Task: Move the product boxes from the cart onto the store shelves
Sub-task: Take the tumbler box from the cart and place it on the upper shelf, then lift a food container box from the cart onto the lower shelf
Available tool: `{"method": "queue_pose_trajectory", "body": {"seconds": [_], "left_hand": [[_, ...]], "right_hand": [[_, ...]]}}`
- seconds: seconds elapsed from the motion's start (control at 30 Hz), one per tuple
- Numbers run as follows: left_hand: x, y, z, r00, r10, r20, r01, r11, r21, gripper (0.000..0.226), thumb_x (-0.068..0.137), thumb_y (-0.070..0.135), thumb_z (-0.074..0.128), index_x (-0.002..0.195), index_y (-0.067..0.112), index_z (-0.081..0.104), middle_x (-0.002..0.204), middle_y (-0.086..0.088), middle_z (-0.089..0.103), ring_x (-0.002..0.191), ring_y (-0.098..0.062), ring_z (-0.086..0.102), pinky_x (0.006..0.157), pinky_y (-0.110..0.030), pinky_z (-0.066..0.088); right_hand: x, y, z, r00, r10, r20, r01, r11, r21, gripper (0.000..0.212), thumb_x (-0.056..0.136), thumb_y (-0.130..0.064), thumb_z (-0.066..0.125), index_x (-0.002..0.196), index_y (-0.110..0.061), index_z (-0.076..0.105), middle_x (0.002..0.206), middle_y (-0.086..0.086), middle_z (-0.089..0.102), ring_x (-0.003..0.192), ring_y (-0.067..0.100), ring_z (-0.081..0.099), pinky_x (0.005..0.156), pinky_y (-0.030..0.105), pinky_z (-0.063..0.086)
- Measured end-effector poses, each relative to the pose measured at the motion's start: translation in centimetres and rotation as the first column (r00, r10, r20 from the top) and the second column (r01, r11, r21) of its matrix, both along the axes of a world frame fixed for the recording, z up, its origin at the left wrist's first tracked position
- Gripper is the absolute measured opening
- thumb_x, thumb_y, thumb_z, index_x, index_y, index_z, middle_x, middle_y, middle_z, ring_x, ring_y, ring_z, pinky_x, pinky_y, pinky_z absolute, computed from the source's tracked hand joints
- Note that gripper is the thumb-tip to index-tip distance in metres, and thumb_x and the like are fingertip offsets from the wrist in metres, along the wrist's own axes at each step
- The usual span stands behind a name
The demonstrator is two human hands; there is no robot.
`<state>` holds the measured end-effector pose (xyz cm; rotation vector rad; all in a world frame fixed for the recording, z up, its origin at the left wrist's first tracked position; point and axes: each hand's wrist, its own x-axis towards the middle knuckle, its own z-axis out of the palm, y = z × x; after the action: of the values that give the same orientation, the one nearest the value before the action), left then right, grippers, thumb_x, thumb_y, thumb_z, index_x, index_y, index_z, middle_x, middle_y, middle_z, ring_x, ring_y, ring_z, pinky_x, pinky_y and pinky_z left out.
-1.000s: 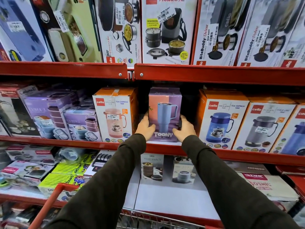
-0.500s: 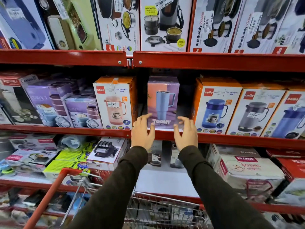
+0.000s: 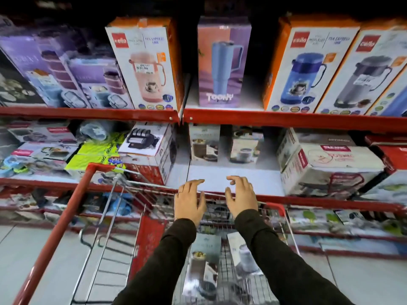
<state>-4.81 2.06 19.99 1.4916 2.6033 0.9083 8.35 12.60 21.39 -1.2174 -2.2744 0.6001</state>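
A purple Toony tumbler box [image 3: 223,62] stands upright on the middle red shelf [image 3: 231,116], between two orange Cello flask boxes. My left hand [image 3: 189,200] and my right hand [image 3: 241,198] hover empty, fingers spread, over the far end of the red wire cart [image 3: 72,208]. They are well below the tumbler box and touch nothing. Inside the cart, beneath my forearms, lie two pale boxes: one picturing a food jar [image 3: 203,267] and one picturing a container [image 3: 243,254].
Below the middle shelf, two matching pale boxes [image 3: 204,143] stand at the back of a white shelf board. A knife-block box [image 3: 149,146] sits to their left, white Cosmic boxes [image 3: 326,164] to their right. Purple lunchbox cartons [image 3: 66,71] fill the middle shelf's left.
Both hands let go of the Toony box, which stays on the shelf, and dropped toward the cart. My view has tilted downward, bringing the cart's contents into sight.
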Motion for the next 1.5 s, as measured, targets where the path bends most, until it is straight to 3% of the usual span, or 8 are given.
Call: {"method": "queue_pose_trajectory", "body": {"seconds": [0.4,0.53,0.67,0.87,1.07,1.23,1.33,1.5], "left_hand": [[2.3,-6.9,-12.1,0.936,0.158,0.314,0.010,0.882,-0.471,0.045,0.093,0.029,0.044,0.136,0.013,0.045,0.138,-0.013,0.048,0.120,-0.034,0.052,0.097,-0.041,0.046],[3.1,-8.1,-16.4,0.668,0.401,0.627,0.037,0.824,-0.566,0.055,0.096,0.030,0.047,0.147,0.013,0.034,0.152,-0.013,0.039,0.137,-0.030,0.041,0.113,-0.035,0.035],[4.0,-8.5,-19.6,0.465,0.590,0.660,0.041,0.731,-0.682,0.062,0.099,0.035,0.042,0.152,0.015,0.020,0.158,-0.011,0.028,0.144,-0.029,0.032,0.115,-0.031,0.026],[4.3,-9.2,-22.0,0.400,0.595,0.697,0.022,0.755,-0.656,0.058,0.099,0.031,0.044,0.151,0.017,0.024,0.153,-0.012,0.037,0.136,-0.032,0.042,0.107,-0.036,0.041],[4.5,-9.6,-22.3,0.313,0.619,0.720,-0.058,0.769,-0.636,0.039,0.097,0.025,0.046,0.135,0.015,0.046,0.133,-0.015,0.057,0.115,-0.033,0.056,0.086,-0.026,0.041],[4.7,-10.2,-20.5,0.265,0.596,0.758,-0.166,0.803,-0.573,0.042,0.096,0.023,0.050,0.133,0.007,0.040,0.126,-0.017,0.060,0.094,-0.024,0.056,0.059,-0.022,0.049],[4.6,-10.3,-18.5,0.270,0.572,0.775,-0.224,0.820,-0.527,0.039,0.094,0.028,0.052,0.126,0.008,0.039,0.121,-0.012,0.061,0.108,-0.029,0.059,0.087,-0.033,0.049],[4.5,-9.4,-13.2,0.325,0.414,0.850,-0.332,0.892,-0.307,0.012,0.095,0.013,0.052,0.094,0.010,0.040,0.099,-0.010,0.056,0.094,-0.019,0.052,0.078,-0.023,0.042]], "right_hand": [[3.5,-5.9,-11.6,0.958,0.039,0.283,0.134,0.814,-0.565,0.035,0.090,-0.028,0.054,0.125,-0.020,0.051,0.126,0.009,0.055,0.107,0.030,0.058,0.089,0.034,0.048],[3.9,-7.4,-16.3,0.926,0.121,0.358,0.227,0.580,-0.782,0.049,0.091,-0.031,0.055,0.135,-0.012,0.045,0.135,0.014,0.056,0.121,0.032,0.055,0.102,0.036,0.044],[4.7,-9.2,-20.9,0.875,0.197,0.443,0.325,0.439,-0.838,0.053,0.091,-0.043,0.049,0.136,-0.015,0.043,0.142,0.010,0.050,0.130,0.031,0.046,0.111,0.038,0.034],[4.0,-10.1,-21.3,0.948,0.008,0.317,0.303,0.271,-0.914,0.039,0.094,-0.012,0.051,0.131,0.000,0.047,0.135,0.023,0.052,0.110,0.035,0.059,0.067,0.023,0.050],[4.4,-10.8,-22.1,0.959,-0.100,0.264,0.282,0.285,-0.916,0.036,0.092,-0.025,0.056,0.124,-0.009,0.055,0.091,0.009,0.065,0.080,0.022,0.059,0.073,0.031,0.051],[4.9,-11.3,-19.7,0.964,-0.179,0.198,0.243,0.285,-0.927,0.042,0.089,-0.015,0.060,0.129,-0.008,0.048,0.118,0.008,0.062,0.108,0.032,0.062,0.089,0.036,0.051],[5.0,-11.5,-17.4,0.972,-0.164,0.165,0.218,0.394,-0.893,0.041,0.088,-0.019,0.062,0.126,-0.010,0.049,0.117,0.002,0.056,0.113,0.025,0.058,0.093,0.032,0.046],[5.7,-10.7,-14.9,0.964,-0.266,-0.003,0.143,0.529,-0.836,0.037,0.081,-0.014,0.069,0.088,-0.046,0.053,0.112,0.000,0.064,0.103,0.028,0.065,0.091,0.049,0.054]]}}
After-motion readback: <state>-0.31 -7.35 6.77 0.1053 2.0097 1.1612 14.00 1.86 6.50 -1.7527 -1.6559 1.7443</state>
